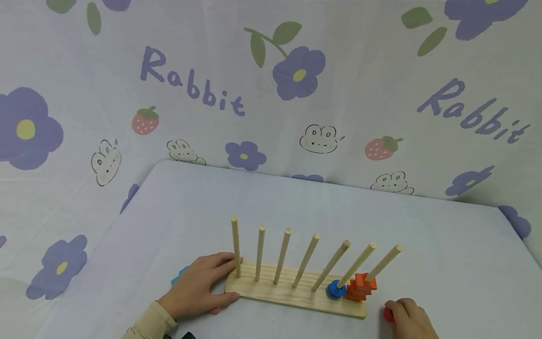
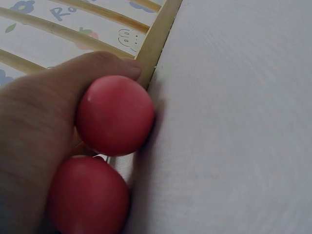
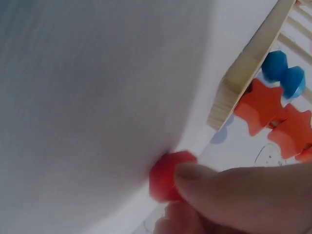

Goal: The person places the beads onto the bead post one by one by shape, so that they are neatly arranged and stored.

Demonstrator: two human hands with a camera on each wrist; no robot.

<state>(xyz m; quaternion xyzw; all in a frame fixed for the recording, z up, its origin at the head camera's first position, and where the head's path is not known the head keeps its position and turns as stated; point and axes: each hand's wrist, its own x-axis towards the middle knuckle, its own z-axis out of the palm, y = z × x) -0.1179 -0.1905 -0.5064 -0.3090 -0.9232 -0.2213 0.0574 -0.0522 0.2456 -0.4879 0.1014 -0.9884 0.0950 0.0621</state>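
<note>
A person's right hand (image 1: 412, 320) pinches a small red bead (image 1: 388, 315) between thumb and fingers, just off the right end of a wooden board (image 1: 275, 294) on a white tabletop (image 1: 195, 202); whether the bead touches the cloth is hard to tell. The left hand (image 1: 197, 285) grips the opposite end of the board, thumb at its front edge and fingers at its back. Seven upright pegs (image 1: 282, 254) rise from the board: orange stars (image 1: 357, 288) are stacked on the rightmost, blue beads (image 1: 336, 289) on the one beside it, and the other five stand bare. Two red balls (image 2: 115, 115) sit close beneath the left hand in its wrist view, and a light blue piece (image 1: 179, 274) shows partly behind that hand. The red bead, faceted in the right wrist view, looks hard, stiff and light, probably painted wood and unlikely to break; its glossy coat could make it a little slippery, so a fingertip pinch across opposite flat sides seems the surest hold, though its hole cannot be made out. The round balls look likelier to roll and would call for a grip about their widest part. The board appears rigid and light enough to slide, best held by its end, clear of the pegs.
</note>
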